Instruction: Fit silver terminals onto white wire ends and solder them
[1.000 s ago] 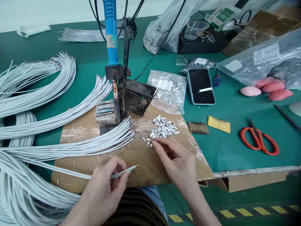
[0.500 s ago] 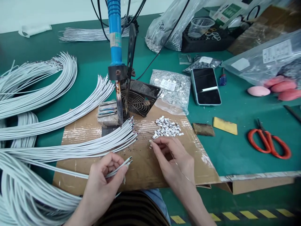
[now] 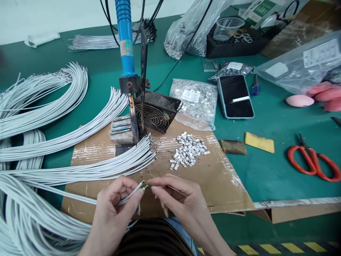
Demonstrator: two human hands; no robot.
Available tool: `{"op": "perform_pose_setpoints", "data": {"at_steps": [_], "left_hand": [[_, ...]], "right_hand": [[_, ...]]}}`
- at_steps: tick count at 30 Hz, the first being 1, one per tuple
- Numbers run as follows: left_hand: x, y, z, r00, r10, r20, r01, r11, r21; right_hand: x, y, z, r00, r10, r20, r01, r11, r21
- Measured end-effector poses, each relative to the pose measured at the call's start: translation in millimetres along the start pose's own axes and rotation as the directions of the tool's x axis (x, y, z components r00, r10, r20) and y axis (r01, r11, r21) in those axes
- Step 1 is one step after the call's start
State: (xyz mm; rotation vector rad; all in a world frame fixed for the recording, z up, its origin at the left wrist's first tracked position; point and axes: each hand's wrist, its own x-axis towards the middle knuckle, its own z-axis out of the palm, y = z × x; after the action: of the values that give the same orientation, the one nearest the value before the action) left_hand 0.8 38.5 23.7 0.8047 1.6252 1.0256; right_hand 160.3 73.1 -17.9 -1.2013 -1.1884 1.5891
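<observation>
My left hand (image 3: 114, 209) is closed around white cables (image 3: 80, 198), pinching them near their ends between thumb and forefinger. Dark tips of the cables (image 3: 144, 185) stick out past the thumb. Just to the right, my right hand (image 3: 183, 199) has its thumb and forefinger drawn together on a thin wire (image 3: 183, 194) that runs back across the hand. Its fingertips are close to the cable ends; whether they touch is unclear. Beyond the hands, a pile of small silvery-white pieces (image 3: 189, 149) lies on the cardboard (image 3: 223, 188).
A blue-handled soldering iron (image 3: 124, 46) hangs tip-down beside a black fan (image 3: 157, 113). Bundles of white cable (image 3: 90, 170) spread over the left side. Toward the right are a phone (image 3: 236, 96), sponges (image 3: 259, 143), red-handled scissors (image 3: 313, 160) and plastic bags (image 3: 194, 101).
My right hand has moved left and toward me, from the edge of the pile to the cable ends. My left hand keeps its hold. The view has shifted slightly.
</observation>
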Motion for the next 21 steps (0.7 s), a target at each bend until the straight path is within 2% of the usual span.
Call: {"op": "perform_pose_setpoints", "data": {"at_steps": [3, 5, 9, 10, 12, 14, 15, 16, 18, 19, 21], "left_hand": [[-3, -1, 0.4, 1.000, 0.002, -0.010, -0.002, 1.000, 0.001], [-4, -3, 0.8, 1.000, 0.010, -0.017, -0.010, 1.000, 0.007], [-6, -5, 1.4, 1.000, 0.008, -0.008, -0.008, 1.000, 0.015], [-6, -5, 1.1, 1.000, -0.009, -0.001, 0.009, 1.000, 0.014], [-7, -5, -0.4, 0.998, -0.054, 0.018, 0.054, 0.999, 0.004], [-7, -6, -3.2, 0.993, -0.108, 0.050, 0.110, 0.994, -0.029], [-7, -7, -4.9, 0.989, -0.135, 0.068, 0.138, 0.989, -0.051], [-7, -9, -6.8, 0.983, -0.157, 0.091, 0.164, 0.984, -0.074], [-7, -11, -10.3, 0.974, -0.180, 0.141, 0.196, 0.974, -0.115], [-7, -12, -11.7, 0.970, -0.178, 0.164, 0.200, 0.972, -0.125], [-8, -13, -13.5, 0.964, -0.169, 0.204, 0.196, 0.973, -0.120]], "right_hand": [[0, -5, 5, 0.967, 0.218, 0.133, -0.244, 0.943, 0.226], [0, -6, 8, 0.958, 0.254, 0.132, -0.280, 0.925, 0.258], [-3, -2, 16, 0.973, 0.221, 0.062, -0.229, 0.943, 0.241], [-5, -1, 18, 0.982, 0.186, 0.029, -0.188, 0.958, 0.218], [-8, -1, 18, 0.997, 0.008, -0.082, -0.002, 0.997, 0.077], [-9, -4, 13, 0.956, -0.211, -0.205, 0.191, 0.975, -0.116], [-8, -5, 7, 0.918, -0.290, -0.271, 0.245, 0.951, -0.186], [-7, -6, 1, 0.887, -0.317, -0.337, 0.258, 0.943, -0.209], [-3, -7, -12, 0.857, -0.263, -0.443, 0.220, 0.964, -0.147], [-1, -6, -17, 0.873, -0.224, -0.433, 0.197, 0.975, -0.108], [1, -4, -24, 0.928, -0.144, -0.344, 0.132, 0.990, -0.058]]}}
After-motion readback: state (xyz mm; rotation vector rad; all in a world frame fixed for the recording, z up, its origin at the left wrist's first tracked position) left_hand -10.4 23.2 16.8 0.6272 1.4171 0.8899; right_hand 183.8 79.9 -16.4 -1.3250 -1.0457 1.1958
